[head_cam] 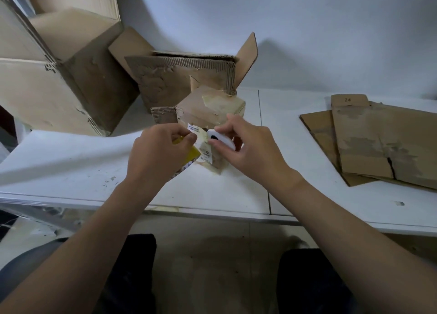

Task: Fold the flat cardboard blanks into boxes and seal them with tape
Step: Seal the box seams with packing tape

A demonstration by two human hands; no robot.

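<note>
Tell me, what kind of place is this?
Probably a packing workroom or small storeroom. Flat cardboard blanks lie stacked on a white table, big worn boxes stand against the wall, and the right hand holds a roll of tape against a small box.

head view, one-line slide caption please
Right hand holds a tape roll against a small box; left hand pinches the tape end.
</note>
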